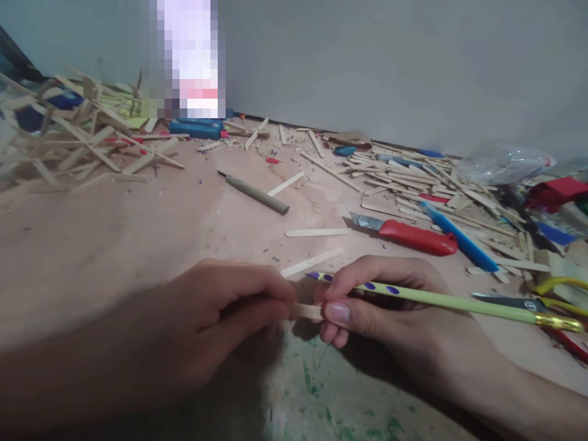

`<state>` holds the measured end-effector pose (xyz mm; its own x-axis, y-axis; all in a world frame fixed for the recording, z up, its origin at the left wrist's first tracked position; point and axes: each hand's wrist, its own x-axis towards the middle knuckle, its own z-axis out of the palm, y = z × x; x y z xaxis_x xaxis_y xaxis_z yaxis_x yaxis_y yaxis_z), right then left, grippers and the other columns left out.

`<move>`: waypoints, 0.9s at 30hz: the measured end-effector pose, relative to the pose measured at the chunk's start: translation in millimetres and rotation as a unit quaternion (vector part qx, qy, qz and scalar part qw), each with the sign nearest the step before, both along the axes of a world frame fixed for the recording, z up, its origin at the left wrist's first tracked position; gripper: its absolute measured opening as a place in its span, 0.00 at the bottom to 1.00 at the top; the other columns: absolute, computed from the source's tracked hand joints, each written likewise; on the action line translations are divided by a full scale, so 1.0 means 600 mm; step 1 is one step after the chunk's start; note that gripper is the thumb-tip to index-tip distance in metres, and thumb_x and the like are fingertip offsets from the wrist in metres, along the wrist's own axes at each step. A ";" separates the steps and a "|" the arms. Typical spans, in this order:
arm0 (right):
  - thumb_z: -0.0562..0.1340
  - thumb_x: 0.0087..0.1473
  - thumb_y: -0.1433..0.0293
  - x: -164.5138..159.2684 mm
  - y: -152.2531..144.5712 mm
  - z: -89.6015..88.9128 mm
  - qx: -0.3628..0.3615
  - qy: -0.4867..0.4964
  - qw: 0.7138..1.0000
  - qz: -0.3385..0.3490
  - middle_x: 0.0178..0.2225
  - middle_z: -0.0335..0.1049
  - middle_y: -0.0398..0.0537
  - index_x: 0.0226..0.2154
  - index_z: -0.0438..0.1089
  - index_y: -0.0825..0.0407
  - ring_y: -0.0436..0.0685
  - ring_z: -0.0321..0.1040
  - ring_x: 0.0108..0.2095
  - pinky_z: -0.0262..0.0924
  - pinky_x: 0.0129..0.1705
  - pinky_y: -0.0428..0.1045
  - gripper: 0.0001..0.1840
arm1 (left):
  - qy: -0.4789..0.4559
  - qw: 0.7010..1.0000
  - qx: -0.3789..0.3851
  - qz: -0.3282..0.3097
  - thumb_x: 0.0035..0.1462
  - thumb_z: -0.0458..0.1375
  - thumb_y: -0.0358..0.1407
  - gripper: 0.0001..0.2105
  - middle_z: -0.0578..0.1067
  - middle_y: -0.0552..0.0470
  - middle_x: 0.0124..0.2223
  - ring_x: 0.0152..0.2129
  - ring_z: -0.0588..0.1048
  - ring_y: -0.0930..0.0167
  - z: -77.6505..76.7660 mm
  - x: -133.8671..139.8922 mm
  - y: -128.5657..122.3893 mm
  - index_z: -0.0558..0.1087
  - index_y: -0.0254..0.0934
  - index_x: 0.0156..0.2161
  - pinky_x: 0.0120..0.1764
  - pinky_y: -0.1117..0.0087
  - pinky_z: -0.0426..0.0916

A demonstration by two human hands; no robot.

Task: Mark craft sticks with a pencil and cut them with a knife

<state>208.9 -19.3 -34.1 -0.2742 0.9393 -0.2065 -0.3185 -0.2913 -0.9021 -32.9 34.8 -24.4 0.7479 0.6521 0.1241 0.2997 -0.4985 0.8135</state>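
Wooden stick [307, 311]: between left hand [199, 306] and right hand [413, 334], long axis left to right. Left fingers: clamped on stick's left end. Right fingers: clamped on stick's right end, also holding green pencil [473, 305], point leftward. Red cutter [418, 237]: farther out, blade leftward. Open room: counter [160, 220] between left hand and heap of sticks [92, 139]. Counter's far edge: along wall [367, 67].

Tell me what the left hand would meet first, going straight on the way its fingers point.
Most likely the right hand: it faces the left hand across the wooden stick both pinch, though depth is hard to judge.
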 end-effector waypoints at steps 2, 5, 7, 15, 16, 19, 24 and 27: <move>0.81 0.51 0.76 0.000 0.002 0.000 0.002 0.002 1.000 -0.003 0.29 0.84 0.43 0.32 0.86 0.49 0.47 0.81 0.29 0.76 0.35 0.38 0.09 | -0.001 1.000 -0.003 0.000 0.71 0.57 0.26 0.12 0.80 0.68 0.31 0.26 0.77 0.84 0.001 -0.001 0.001 0.80 0.46 0.40 0.33 0.89 0.68; 0.82 0.51 0.75 0.001 0.002 -0.003 0.004 -0.013 1.000 -0.002 0.28 0.84 0.44 0.32 0.85 0.50 0.49 0.82 0.29 0.77 0.35 0.38 0.08 | 0.009 1.000 -0.013 -0.001 0.72 0.57 0.28 0.12 0.79 0.67 0.30 0.25 0.76 0.82 0.002 -0.003 0.000 0.79 0.46 0.40 0.32 0.87 0.68; 0.81 0.52 0.75 0.001 0.001 -0.003 0.016 -0.024 1.000 -0.006 0.28 0.84 0.43 0.33 0.85 0.49 0.49 0.82 0.28 0.77 0.34 0.38 0.08 | 0.027 0.999 -0.027 0.000 0.72 0.56 0.31 0.11 0.80 0.65 0.31 0.25 0.77 0.81 0.002 -0.003 -0.001 0.80 0.45 0.40 0.31 0.85 0.69; 0.71 0.60 0.78 -0.014 -0.006 0.007 0.164 -0.231 0.948 -0.149 0.32 0.87 0.42 0.37 0.88 0.42 0.48 0.85 0.30 0.75 0.35 0.34 0.14 | 0.072 0.997 0.039 0.008 0.70 0.57 0.33 0.13 0.76 0.60 0.29 0.25 0.72 0.77 -0.005 0.004 -0.015 0.75 0.40 0.31 0.31 0.75 0.66; 0.70 0.61 0.77 -0.016 -0.007 0.004 0.164 -0.223 0.947 -0.163 0.33 0.87 0.42 0.39 0.88 0.41 0.48 0.85 0.30 0.76 0.35 0.35 0.14 | 0.072 0.996 0.057 0.005 0.70 0.56 0.32 0.12 0.77 0.60 0.30 0.28 0.73 0.76 -0.008 0.004 -0.016 0.76 0.40 0.32 0.33 0.74 0.67; 0.70 0.64 0.73 -0.017 -0.010 -0.010 0.158 -0.213 0.945 -0.190 0.35 0.88 0.45 0.43 0.88 0.40 0.50 0.85 0.32 0.78 0.35 0.38 0.12 | 0.079 0.992 0.098 0.007 0.72 0.56 0.31 0.12 0.79 0.58 0.35 0.33 0.76 0.75 -0.015 0.004 -0.018 0.81 0.40 0.37 0.38 0.72 0.68; 0.71 0.67 0.67 -0.012 -0.013 -0.026 0.186 -0.254 0.916 -0.249 0.36 0.87 0.46 0.48 0.87 0.37 0.53 0.83 0.29 0.77 0.29 0.43 0.11 | 0.084 0.985 0.146 0.024 0.71 0.58 0.30 0.10 0.81 0.59 0.40 0.36 0.79 0.75 -0.020 0.003 -0.013 0.81 0.44 0.45 0.42 0.72 0.69; 0.74 0.64 0.60 -0.004 -0.011 -0.016 0.184 -0.320 0.890 -0.266 0.36 0.87 0.45 0.49 0.87 0.34 0.54 0.82 0.30 0.78 0.30 0.47 0.11 | 0.078 0.981 0.171 0.054 0.71 0.59 0.29 0.09 0.83 0.59 0.43 0.39 0.80 0.73 -0.021 0.002 -0.012 0.80 0.45 0.49 0.43 0.72 0.70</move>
<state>206.3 -26.1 -43.6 0.2937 0.9371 0.1884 0.2899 0.1005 -0.9518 -31.7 27.3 -37.2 0.7044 0.6682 0.2395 0.4725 -0.6932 0.5443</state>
